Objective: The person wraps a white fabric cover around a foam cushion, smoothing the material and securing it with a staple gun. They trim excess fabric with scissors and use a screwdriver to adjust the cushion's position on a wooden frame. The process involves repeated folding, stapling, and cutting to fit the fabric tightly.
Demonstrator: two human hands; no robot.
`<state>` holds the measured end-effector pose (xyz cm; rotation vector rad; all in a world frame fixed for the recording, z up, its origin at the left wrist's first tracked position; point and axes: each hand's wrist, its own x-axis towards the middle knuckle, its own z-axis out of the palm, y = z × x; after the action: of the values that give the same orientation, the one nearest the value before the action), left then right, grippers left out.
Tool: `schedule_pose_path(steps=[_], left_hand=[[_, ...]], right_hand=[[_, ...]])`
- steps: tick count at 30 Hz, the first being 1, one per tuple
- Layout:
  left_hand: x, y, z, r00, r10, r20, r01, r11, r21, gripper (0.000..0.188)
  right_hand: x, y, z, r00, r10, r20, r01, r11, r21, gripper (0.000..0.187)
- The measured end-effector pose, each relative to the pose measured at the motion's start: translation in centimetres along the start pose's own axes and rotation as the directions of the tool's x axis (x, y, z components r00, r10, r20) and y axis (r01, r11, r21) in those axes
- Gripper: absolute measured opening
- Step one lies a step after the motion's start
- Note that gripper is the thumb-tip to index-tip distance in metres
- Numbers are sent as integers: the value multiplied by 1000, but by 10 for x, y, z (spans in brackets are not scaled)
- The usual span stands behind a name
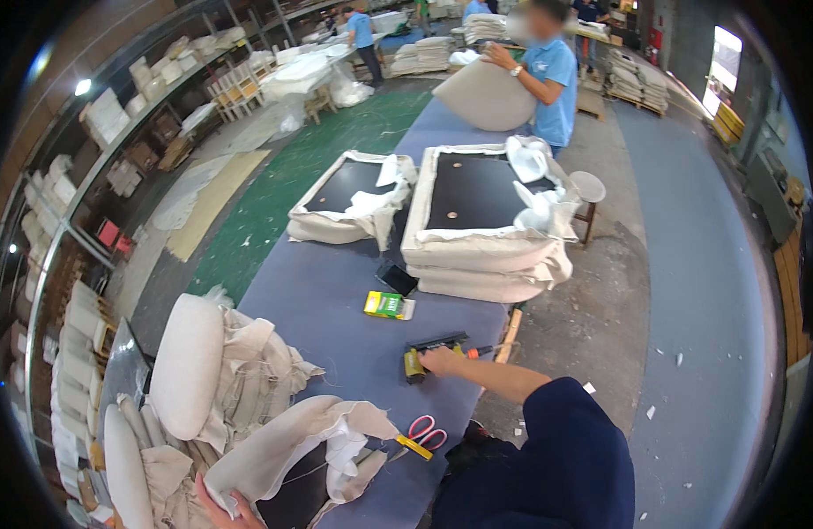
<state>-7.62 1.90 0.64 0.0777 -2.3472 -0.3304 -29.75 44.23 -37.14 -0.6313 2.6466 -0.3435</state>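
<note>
My right hand (439, 361) is wrapped around the handle of a yellow and black staple gun (413, 367) on the table. An orange fitting (473, 353) shows at the gun's hose end. My left hand (227, 511), at the lower edge, grips the side of a beige upholstered seat cushion (279, 445). That cushion lies with its dark board (296, 489) facing up, and loose fabric and white padding (343, 448) curl over it. Red-handled scissors (427, 432) and a yellow utility knife (413, 447) lie beside the cushion, near my body.
Beige covered cushions (188, 366) are heaped at the left. Farther along the blue-grey table (292, 282) are a yellow-green box (384, 304), a black case (396, 278) and two stacks of board-backed cushions (486, 256). A co-worker (552, 79) holds a large cushion (486, 95) at the far end.
</note>
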Motion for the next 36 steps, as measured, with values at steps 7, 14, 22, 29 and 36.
schedule_pose_path(steps=[7, 14, 22, 29, 36], left_hand=[[17, 3, -16, 966, 212, 149, -216, 976, 16, 45], [33, 17, -10, 938, 177, 299, 7, 850, -526, 56], [27, -17, -17, 949, 205, 240, -57, 858, -511, 46], [51, -81, -2, 972, 156, 178, -26, 819, -573, 25], [35, -108, -13, 927, 325, 186, -194, 842, -503, 54]], right_hand=[[-40, -177, -103, 799, -365, -478, 573, 704, 420, 34], [-95, -370, -205, 360, -380, -852, 929, 234, 288, 37], [-97, -428, -183, 244, -272, -931, 913, 388, 126, 29], [-152, -428, -153, 252, -716, -651, 887, -97, 451, 38], [-176, -247, 53, 930, 287, -231, -90, 783, 615, 8]])
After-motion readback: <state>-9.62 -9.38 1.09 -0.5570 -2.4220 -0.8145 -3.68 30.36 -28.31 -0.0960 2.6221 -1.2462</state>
